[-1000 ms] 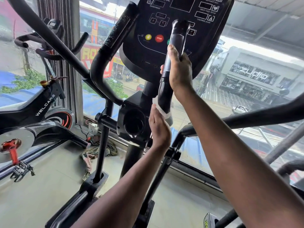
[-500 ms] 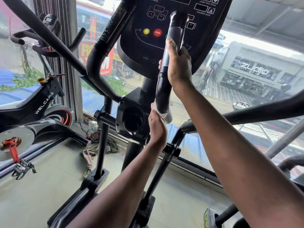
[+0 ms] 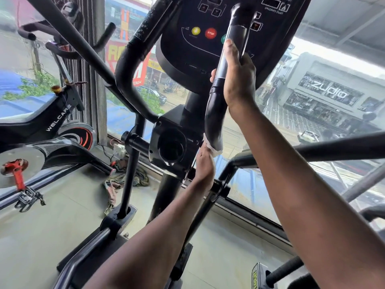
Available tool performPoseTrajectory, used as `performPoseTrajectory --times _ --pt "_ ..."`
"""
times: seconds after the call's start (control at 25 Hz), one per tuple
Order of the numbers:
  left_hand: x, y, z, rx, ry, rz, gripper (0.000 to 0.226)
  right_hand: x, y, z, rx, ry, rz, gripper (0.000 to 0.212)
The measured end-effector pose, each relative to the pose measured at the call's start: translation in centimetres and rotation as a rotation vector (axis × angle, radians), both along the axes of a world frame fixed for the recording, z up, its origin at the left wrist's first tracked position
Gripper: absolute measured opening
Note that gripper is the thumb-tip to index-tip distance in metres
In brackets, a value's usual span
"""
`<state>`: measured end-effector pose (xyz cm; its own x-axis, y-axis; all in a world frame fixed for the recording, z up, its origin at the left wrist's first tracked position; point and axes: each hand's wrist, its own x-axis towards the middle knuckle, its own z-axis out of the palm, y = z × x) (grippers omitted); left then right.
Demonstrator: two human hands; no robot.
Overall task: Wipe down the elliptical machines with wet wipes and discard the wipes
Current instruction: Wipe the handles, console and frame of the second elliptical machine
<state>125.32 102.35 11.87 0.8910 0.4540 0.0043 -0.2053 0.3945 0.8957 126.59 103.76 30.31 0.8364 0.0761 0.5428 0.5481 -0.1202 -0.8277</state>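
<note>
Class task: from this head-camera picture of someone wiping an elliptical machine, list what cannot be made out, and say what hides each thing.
- Wet wipe: mostly hidden, wrapped round the handlebar and covered by the left hand.
- Right hand fingers: curled behind the handlebar, out of sight.
- Console: display cut off by the top edge; small labels too blurred to read.
- Green button: half hidden by the handlebar.

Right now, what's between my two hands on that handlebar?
In the head view, a bare stretch of black handlebar runs between the right hand gripping above and the left hand holding the wipe below.
</note>
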Motion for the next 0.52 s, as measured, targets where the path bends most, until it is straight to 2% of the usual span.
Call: performPoseTrajectory --times 0.08,0.2,0.28,0.44,0.52 --pt "0.6 0.4 -0.1 -0.013 0.034 -0.038 0.038 -0.1 0.1 -0.1 -0.015 -0.008 -0.004 0.044" --pt "0.7 0.3 0.6 -0.076 -0.138 0.033 0.040 0.2 0.2 -0.1 -0.017 -0.007 -0.033 0.053" --pt "0.6 0.2 0.8 -0.090 -0.195 0.057 0.041 0.3 0.1 0.0 -0.009 -0.010 -0.039 0.050" --pt "2.3 0.7 -2.6 0.040 -0.128 -0.067 0.038 0.4 0.1 0.1 0.045 0.003 0.004 0.032" --pt "3.6 0.9 -3.9 0.058 -0.081 -0.156 0.038 0.4 0.3 0.2 0.025 -0.003 -0.006 0.034"
